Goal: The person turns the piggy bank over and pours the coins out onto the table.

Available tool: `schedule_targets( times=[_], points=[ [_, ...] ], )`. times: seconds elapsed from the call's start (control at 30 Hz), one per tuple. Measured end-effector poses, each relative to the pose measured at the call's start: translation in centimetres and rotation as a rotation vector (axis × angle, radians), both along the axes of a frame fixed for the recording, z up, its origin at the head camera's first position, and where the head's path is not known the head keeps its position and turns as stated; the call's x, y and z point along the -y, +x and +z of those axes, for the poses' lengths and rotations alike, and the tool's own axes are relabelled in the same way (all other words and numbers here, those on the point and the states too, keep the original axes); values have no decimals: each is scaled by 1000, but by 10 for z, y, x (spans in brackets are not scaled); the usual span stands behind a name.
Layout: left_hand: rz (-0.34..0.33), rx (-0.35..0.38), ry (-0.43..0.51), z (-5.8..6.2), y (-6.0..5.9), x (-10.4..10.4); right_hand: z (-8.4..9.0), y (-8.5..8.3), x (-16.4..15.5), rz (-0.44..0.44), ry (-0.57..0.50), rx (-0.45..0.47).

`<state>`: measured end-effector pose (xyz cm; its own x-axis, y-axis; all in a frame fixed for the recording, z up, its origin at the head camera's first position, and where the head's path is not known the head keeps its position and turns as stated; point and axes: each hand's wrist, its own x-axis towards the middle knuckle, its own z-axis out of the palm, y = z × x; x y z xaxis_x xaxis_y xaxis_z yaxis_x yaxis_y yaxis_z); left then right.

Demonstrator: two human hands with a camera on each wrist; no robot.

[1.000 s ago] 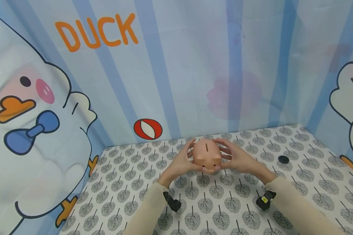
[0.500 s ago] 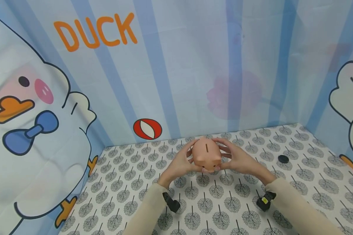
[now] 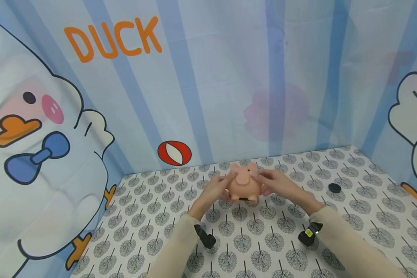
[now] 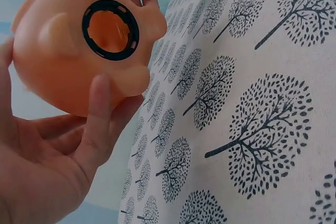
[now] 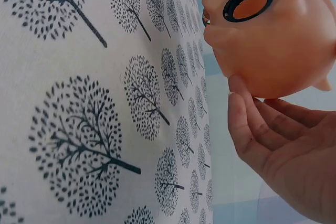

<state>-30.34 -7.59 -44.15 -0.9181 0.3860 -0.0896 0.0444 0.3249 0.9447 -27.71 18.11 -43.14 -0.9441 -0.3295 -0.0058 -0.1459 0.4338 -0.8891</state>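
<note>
A peach-coloured piggy bank is held up between both hands, its snout and face toward the head camera. My left hand grips its left side, thumb near the face and fingers behind and below. On the opposite side my right hand grips it in the same way. In the left wrist view the underside of the piggy bank shows a round hole with a black ring, and the orange inside is visible through it. The coin slot is hidden in all the current views.
A black round disc, like a plug, lies on the tree-patterned tablecloth to the right of my right hand. Behind the table hangs a blue striped curtain with duck prints on both sides.
Both hands have tipped the piggy bank back, so its face and feet now show instead of its slotted top. The black disc has stayed put.
</note>
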Motion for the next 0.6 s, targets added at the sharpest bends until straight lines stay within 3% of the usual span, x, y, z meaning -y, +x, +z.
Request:
schedule_targets(
  times=[0.17, 0.43, 0.6],
  points=[
    [14, 11, -17, 1, -1, -2, 3, -1, 3, -17, 2, 34],
    [-113, 34, 105, 3, -1, 7, 2, 4, -5, 38, 28, -52],
    [-140, -55, 68, 5, 3, 13, -1, 7, -7, 102, -42, -133]
  ],
)
